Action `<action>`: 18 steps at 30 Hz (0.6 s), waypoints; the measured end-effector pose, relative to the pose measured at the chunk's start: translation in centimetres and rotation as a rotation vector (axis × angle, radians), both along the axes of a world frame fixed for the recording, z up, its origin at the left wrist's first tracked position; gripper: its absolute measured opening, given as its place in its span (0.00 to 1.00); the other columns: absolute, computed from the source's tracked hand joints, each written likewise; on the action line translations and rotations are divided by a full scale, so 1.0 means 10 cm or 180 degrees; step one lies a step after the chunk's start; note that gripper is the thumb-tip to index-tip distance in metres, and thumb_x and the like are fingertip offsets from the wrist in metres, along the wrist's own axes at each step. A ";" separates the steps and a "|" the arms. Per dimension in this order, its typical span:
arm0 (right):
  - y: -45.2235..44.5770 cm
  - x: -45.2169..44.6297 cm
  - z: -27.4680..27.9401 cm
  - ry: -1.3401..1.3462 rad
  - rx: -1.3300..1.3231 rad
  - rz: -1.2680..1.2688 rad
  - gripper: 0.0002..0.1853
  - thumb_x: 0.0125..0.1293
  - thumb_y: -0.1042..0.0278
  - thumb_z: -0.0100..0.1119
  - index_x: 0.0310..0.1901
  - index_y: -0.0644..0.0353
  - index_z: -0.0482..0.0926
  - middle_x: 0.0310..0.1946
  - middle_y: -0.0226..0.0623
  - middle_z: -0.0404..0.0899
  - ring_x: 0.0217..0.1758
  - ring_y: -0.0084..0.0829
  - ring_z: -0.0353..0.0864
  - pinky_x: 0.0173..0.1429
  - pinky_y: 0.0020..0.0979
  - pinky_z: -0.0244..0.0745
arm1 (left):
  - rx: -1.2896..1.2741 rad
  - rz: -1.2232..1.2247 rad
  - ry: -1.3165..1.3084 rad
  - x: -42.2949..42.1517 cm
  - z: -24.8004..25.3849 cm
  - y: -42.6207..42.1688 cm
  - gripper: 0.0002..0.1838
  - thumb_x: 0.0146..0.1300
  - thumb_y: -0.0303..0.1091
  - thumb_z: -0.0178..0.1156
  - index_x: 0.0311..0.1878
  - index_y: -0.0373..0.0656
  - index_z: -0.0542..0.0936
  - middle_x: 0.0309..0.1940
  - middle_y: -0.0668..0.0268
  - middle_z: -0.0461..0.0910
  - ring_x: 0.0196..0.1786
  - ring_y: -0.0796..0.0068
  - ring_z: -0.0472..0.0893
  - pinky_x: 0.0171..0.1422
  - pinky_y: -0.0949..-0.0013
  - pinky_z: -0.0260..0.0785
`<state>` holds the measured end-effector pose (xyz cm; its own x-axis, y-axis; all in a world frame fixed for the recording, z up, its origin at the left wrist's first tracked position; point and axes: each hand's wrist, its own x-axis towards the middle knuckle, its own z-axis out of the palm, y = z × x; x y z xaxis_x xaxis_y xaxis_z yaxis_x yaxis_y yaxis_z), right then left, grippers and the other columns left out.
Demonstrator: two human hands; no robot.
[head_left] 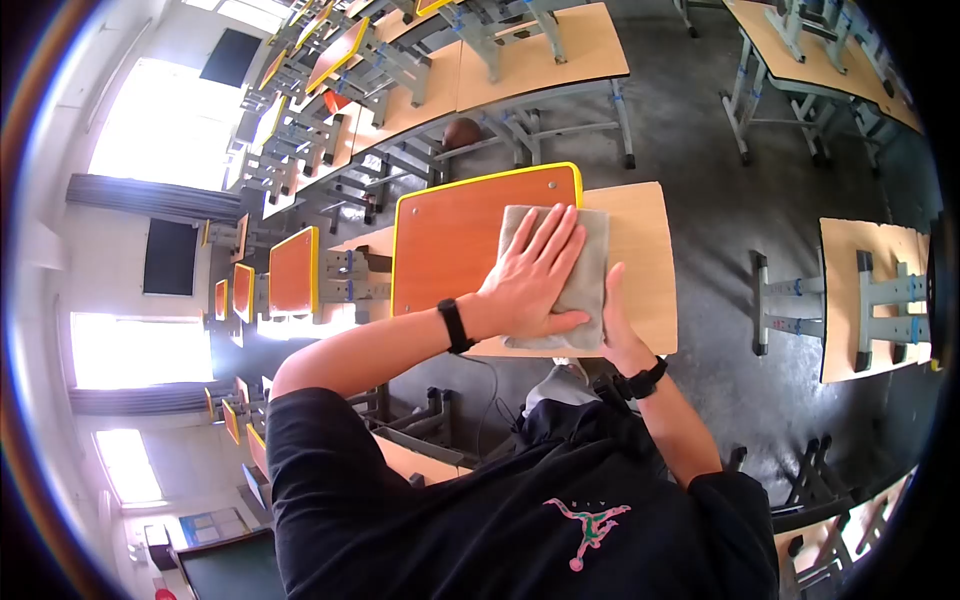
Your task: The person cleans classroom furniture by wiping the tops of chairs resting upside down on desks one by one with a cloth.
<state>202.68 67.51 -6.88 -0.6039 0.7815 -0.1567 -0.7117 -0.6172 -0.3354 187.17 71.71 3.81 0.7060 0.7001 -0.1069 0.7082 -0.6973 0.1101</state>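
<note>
Head view: left grip (530, 287) outspread on cloth (594, 250) (right grip (621, 325) unclear), desks (585, 55), stools (293, 273) around.

Left hand (532, 280) laid flat, palm down, right hand (621, 330) seen edge-on, partly hidden, perhaps straight-fingered

Cloth (591, 275): plain grey-beige. Stool seat (445, 245): orange-brown, bright yellow edging. Desk top (640, 250): pale tan wood tone, dark edge. Shirt (430, 530): black, pink-and-green figure print (592, 522) on chest. Both wristbands (455, 326): black. Floor (700, 150): dark grey. Ball (462, 133): brown. Stool legs (795, 288) at right: light grey, blue bits. Curtains (150, 197): grey. Walls (60, 260): whitish. Board (235, 572), lower left: dark green.
</note>
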 end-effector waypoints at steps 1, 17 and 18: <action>0.02 0.03 0.02 0.0011 0.0009 0.0027 0.51 0.70 0.17 0.22 0.83 0.48 0.44 0.81 0.43 0.54 0.81 0.43 0.60 0.78 0.52 0.66 | 0.0043 0.0004 -0.0083 0.05 0.01 0.03 0.61 0.57 0.67 0.63 0.78 0.24 0.54 0.80 0.36 0.49 0.84 0.39 0.46 0.86 0.39 0.34; 0.27 -0.29 -0.72 -0.1100 0.0375 -0.1074 0.34 0.75 0.24 0.36 0.55 0.52 0.68 0.43 0.26 0.78 0.47 0.19 0.74 0.55 0.25 0.69 | 0.0384 0.0856 0.0033 -1.24 -0.17 0.60 0.57 0.66 0.66 0.59 0.80 0.28 0.50 0.81 0.39 0.47 0.85 0.43 0.45 0.87 0.49 0.36; 0.27 -0.26 -0.65 -0.0967 0.0305 -0.1055 0.33 0.75 0.24 0.36 0.54 0.51 0.68 0.43 0.26 0.77 0.48 0.19 0.74 0.55 0.26 0.70 | 0.0402 0.0999 0.0113 -1.40 -0.15 0.54 0.56 0.67 0.65 0.59 0.80 0.28 0.50 0.81 0.38 0.47 0.85 0.43 0.45 0.87 0.49 0.36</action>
